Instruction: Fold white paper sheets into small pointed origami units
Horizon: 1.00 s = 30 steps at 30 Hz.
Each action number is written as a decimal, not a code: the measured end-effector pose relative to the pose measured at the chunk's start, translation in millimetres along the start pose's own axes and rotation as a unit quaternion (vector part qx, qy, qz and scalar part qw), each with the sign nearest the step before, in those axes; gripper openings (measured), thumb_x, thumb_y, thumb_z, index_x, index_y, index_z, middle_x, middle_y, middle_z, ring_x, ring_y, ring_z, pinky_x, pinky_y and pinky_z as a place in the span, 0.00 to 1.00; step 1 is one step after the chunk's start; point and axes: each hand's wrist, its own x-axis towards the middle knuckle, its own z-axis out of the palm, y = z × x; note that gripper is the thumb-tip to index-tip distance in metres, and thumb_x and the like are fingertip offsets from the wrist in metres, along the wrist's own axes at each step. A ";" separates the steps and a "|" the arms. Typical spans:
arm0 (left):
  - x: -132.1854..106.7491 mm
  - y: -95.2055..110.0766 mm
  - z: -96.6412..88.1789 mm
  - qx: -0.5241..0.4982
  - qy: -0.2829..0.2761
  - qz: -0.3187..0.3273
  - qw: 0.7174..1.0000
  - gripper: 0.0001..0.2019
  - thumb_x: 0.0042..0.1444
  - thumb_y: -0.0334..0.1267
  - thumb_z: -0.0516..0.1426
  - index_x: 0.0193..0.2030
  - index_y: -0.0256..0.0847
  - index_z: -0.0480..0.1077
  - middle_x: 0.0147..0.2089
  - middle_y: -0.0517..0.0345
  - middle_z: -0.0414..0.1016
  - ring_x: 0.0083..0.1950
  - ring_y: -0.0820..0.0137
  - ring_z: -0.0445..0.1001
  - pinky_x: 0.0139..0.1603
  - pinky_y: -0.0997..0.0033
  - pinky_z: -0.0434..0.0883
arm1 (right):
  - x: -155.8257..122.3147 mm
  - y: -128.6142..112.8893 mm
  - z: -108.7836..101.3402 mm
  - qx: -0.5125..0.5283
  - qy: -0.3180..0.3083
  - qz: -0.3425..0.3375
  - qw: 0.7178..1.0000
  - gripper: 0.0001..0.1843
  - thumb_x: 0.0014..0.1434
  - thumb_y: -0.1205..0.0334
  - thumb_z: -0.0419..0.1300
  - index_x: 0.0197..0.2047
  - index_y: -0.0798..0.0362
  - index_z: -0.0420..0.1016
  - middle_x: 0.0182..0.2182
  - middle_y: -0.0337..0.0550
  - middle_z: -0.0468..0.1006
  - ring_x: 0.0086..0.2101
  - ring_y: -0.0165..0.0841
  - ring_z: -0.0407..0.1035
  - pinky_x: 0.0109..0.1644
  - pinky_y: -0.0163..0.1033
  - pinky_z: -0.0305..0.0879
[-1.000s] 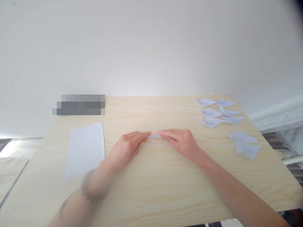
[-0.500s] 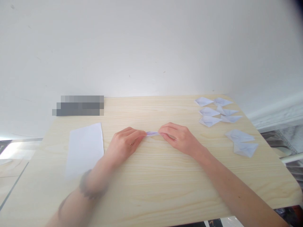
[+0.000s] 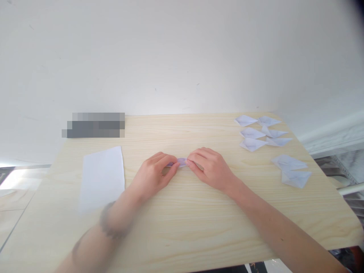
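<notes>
A small folded piece of white paper (image 3: 181,162) sits between my two hands at the middle of the light wooden table (image 3: 182,227). My left hand (image 3: 153,174) pinches its left end with curled fingers. My right hand (image 3: 209,167) pinches its right end, fingers pressed together. The hands hide most of the paper; only a short strip shows between the fingertips.
A flat white sheet (image 3: 102,178) lies to the left of my left hand. Several folded white paper shapes (image 3: 263,132) lie at the far right, two more (image 3: 292,170) nearer the right edge. A blurred dark object (image 3: 95,125) lies at the back left by the white wall.
My hands have drawn closer together on the small paper, so less of it shows between the fingertips. The fingers of both hands have curled in more.
</notes>
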 end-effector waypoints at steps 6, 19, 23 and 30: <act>1.4 6.7 0.5 0.030 -0.009 -0.033 0.999 0.09 0.57 0.39 0.54 0.43 0.39 0.66 0.37 0.54 0.72 0.37 0.69 0.69 0.37 0.68 0.67 | -0.2 -9.5 4.6 -0.029 0.007 0.061 0.998 0.09 0.53 0.66 0.56 0.39 0.54 0.71 0.34 0.43 0.76 0.37 0.36 0.67 0.43 0.42 0.61; 3.8 8.7 10.2 0.117 0.001 -0.022 0.993 0.09 0.56 0.38 0.53 0.42 0.41 0.70 0.42 0.54 0.69 0.42 0.65 0.68 0.41 0.66 0.68 | 1.6 -17.5 9.5 -0.051 -0.018 0.111 0.992 0.10 0.52 0.62 0.56 0.38 0.51 0.73 0.33 0.42 0.72 0.36 0.36 0.63 0.42 0.42 0.57; 3.7 5.1 4.8 0.098 -0.009 -0.017 0.995 0.10 0.56 0.39 0.54 0.43 0.42 0.70 0.42 0.54 0.69 0.42 0.66 0.69 0.41 0.66 0.68 | 2.1 -14.6 8.4 -0.047 -0.025 0.116 0.992 0.08 0.52 0.62 0.57 0.37 0.50 0.73 0.33 0.41 0.72 0.37 0.35 0.64 0.43 0.42 0.58; -0.2 -15.9 -10.2 0.016 -0.032 0.047 0.998 0.06 0.59 0.34 0.53 0.40 0.41 0.70 0.41 0.56 0.73 0.42 0.71 0.71 0.43 0.71 0.68 | 0.8 0.2 -1.0 -0.014 -0.026 0.112 0.993 0.06 0.54 0.62 0.57 0.35 0.52 0.72 0.33 0.41 0.73 0.37 0.33 0.66 0.47 0.42 0.59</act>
